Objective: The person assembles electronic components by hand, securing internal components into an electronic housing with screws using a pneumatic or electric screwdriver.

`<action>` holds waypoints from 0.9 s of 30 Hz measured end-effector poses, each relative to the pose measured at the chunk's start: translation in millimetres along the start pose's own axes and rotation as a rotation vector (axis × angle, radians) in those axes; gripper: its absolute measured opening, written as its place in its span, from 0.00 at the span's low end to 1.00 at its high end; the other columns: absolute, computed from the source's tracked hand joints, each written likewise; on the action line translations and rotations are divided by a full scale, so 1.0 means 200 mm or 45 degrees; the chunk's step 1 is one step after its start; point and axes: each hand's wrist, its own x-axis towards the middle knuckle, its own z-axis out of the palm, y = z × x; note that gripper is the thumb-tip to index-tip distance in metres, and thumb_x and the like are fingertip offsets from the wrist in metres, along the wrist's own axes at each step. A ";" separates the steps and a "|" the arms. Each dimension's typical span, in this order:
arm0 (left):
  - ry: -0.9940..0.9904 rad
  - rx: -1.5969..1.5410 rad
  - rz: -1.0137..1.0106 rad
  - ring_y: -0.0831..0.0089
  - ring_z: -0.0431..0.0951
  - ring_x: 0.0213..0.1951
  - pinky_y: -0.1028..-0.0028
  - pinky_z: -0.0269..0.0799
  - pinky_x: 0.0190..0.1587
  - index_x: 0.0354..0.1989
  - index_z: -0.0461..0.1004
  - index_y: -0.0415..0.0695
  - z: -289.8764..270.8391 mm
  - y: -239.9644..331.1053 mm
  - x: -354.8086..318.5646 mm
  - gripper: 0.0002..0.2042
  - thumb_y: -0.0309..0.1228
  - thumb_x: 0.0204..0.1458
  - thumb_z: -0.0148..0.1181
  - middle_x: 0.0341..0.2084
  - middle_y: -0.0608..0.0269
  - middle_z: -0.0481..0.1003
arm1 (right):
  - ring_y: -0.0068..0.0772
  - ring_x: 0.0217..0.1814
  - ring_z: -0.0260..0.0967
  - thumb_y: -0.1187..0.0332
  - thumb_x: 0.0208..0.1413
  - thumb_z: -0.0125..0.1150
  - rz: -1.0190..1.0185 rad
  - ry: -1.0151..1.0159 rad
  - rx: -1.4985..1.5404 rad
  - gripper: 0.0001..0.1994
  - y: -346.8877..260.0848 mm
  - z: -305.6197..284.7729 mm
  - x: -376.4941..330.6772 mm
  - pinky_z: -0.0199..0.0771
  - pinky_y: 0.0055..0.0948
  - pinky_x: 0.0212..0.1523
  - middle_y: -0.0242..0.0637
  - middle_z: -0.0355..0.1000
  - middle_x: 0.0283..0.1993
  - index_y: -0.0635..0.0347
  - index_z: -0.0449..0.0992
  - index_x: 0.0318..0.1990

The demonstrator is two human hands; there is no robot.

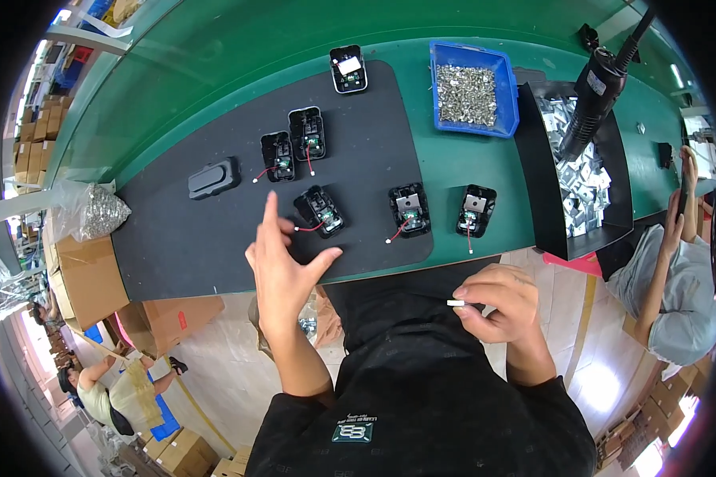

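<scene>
My left hand (280, 274) hovers over the near edge of the black mat, index finger stretched and thumb spread, holding nothing. Closest to it lies an opened black plastic housing (320, 211) with a green circuit board and a red wire ending in a white plug. In front of my body, off the bench edge, my right hand (501, 300) pinches a small white piece (455, 303); its exact kind is too small to tell. Beyond that hand are two similar housings, one on the mat (409, 210) and one on the green bench top (476, 211), each with a metal plate inside.
Further housings (307, 133) (278, 156) (348, 69) and a closed dark case (213, 178) lie on the mat. A blue bin (511, 119) holds small metal parts. A black box (545, 187) holds metal plates, with a power screwdriver (593, 103) above it. People are nearby on both sides.
</scene>
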 end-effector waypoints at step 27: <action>-0.034 -0.395 0.904 0.51 0.73 0.47 0.60 0.72 0.49 0.54 0.68 0.35 0.14 0.25 -0.17 0.38 0.26 0.26 0.72 0.48 0.50 0.71 | 0.24 0.29 0.69 0.75 0.40 0.72 0.275 0.020 -0.356 0.09 -0.12 0.19 0.06 0.71 0.22 0.26 0.32 0.71 0.41 0.55 0.79 0.31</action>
